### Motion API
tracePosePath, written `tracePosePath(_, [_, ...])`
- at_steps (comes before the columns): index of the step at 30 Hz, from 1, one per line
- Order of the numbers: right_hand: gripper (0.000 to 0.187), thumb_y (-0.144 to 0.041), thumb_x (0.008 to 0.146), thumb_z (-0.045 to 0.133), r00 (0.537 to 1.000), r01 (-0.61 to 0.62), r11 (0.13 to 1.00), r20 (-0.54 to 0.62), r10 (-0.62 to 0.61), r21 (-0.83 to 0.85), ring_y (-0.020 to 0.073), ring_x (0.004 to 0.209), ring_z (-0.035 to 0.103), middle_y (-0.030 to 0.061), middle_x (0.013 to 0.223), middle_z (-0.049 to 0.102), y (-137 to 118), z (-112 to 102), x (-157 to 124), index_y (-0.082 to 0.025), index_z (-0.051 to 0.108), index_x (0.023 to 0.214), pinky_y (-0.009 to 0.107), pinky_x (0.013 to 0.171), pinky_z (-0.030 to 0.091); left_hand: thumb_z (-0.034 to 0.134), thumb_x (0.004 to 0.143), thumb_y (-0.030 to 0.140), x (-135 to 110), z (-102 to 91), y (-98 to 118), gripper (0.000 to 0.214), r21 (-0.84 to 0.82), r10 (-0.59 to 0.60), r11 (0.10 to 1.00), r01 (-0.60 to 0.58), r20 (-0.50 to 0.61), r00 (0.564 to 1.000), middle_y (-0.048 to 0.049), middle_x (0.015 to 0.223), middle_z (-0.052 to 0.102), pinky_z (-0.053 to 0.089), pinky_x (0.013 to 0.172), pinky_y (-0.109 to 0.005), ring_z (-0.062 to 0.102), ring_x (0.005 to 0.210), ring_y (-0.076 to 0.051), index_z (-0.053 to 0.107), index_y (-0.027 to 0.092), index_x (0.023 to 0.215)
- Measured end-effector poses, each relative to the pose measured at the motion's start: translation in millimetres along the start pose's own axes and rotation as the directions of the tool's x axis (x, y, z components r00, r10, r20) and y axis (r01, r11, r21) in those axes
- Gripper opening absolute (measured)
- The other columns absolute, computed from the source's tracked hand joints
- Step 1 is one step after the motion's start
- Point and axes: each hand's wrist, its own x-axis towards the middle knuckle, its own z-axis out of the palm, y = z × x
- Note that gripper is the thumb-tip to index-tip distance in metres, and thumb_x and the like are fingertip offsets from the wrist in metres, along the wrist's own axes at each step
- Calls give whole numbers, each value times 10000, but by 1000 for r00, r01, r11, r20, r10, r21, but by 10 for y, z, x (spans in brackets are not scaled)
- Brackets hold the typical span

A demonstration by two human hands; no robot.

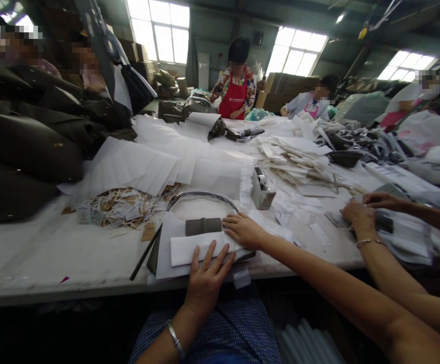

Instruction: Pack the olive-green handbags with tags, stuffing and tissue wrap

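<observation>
A dark handbag point(152, 260) lies on the table in front of me, with white tissue paper point(164, 265) over it. Its thin handle point(205, 194) arches away from me. On the paper sit a folded white foam strip point(180, 252) and a dark grey wrapped strap or roll point(204, 226). My left hand point(207, 273) rests with fingers spread on the near edge of the foam strip. Lying flat, my right hand point(245, 231) touches the right end of the strip, beside the grey roll. What lies beneath its palm is hidden.
A tape dispenser point(262, 189) stands behind my right hand. String tags point(125, 210) lie left, beside white sheets point(136, 164) and stacked dark bags point(26, 146). At right, a co-worker's hands point(362, 220) handle another item. A person in a red apron point(235, 96) stands across the table.
</observation>
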Motion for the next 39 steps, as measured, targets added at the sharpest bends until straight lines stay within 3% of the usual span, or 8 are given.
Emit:
tracePosePath(4, [368, -310, 1021, 508, 962, 45, 980, -272, 10, 193, 229, 1311, 523, 99, 1356, 621, -153, 8, -611, -203, 559, 1369, 459, 1150, 363, 365, 1034, 274, -2, -20, 0, 437, -29, -3, 1000, 4, 30, 1000, 65, 1499, 462, 80, 1237, -569, 356, 1443, -255, 459, 384, 1447])
tracePosePath(9, [531, -288, 1002, 550, 952, 127, 990, -290, -102, 67, 264, 1420, 393, 103, 1463, 523, -336, 283, -1063, -207, 392, 1503, 518, 1182, 334, 425, 1017, 243, 22, -62, 1, 450, -82, -20, 996, 24, 43, 999, 74, 1479, 486, 86, 1242, -552, 385, 1427, -256, 465, 385, 1442])
tracePosePath(16, [534, -79, 1008, 408, 874, 141, 988, -476, -97, 57, 215, 1410, 410, 70, 1424, 568, -246, 622, -1013, -235, 363, 1517, 480, 1161, 389, 434, 970, 108, 80, -83, 130, 484, -25, -33, 999, 36, 115, 993, 5, 1489, 474, 114, 1208, -643, 374, 1430, -313, 535, 295, 1405])
tracePosePath(21, [565, -74, 968, 418, 917, 146, 984, -388, -96, 102, 234, 1449, 340, 81, 1497, 487, -303, 460, -1230, -194, 362, 1518, 498, 1188, 345, 497, 956, 208, 86, -116, 138, 476, -85, -33, 995, 46, 148, 988, -24, 1494, 467, 65, 1229, -602, 329, 1456, -298, 513, 263, 1428])
tracePosePath(26, [622, -36, 912, 419, 931, 71, 997, -359, -61, 14, 281, 1465, 298, 100, 1540, 421, -374, 679, -1563, -175, 370, 1517, 549, 1186, 322, 525, 954, 276, 110, -155, 120, 475, -103, -37, 993, 57, 178, 983, -11, 1498, 464, 53, 1237, -575, 317, 1465, -277, 509, 264, 1429])
tracePosePath(30, [561, -66, 960, 447, 863, 48, 999, -503, -42, 0, 246, 1388, 440, 79, 1424, 567, -436, 873, -1474, -228, 413, 1496, 511, 1174, 351, 495, 971, 270, 127, -165, 119, 451, -73, -34, 996, 48, 181, 983, -19, 1488, 480, 72, 1230, -585, 328, 1459, -279, 516, 260, 1421])
tracePosePath(34, [484, -117, 974, 530, 772, 92, 984, -635, 24, 150, 209, 1194, 621, 60, 1270, 683, -510, 828, -1294, -267, 494, 1433, 452, 1083, 465, 497, 975, 273, 127, -159, 108, 437, -44, -21, 999, 29, 172, 985, -29, 1472, 499, 103, 1224, -584, 348, 1450, -279, 527, 273, 1412])
tracePosePath(39, [415, -187, 950, 612, 733, -6, 932, -632, 251, 364, 237, 1116, 654, 70, 1198, 704, -581, 744, -1364, -276, 577, 1355, 413, 978, 544, 499, 972, 251, 131, -152, 107, 447, -36, -28, 999, 34, 165, 986, -32, 1457, 517, 118, 1224, -579, 360, 1444, -270, 518, 283, 1418])
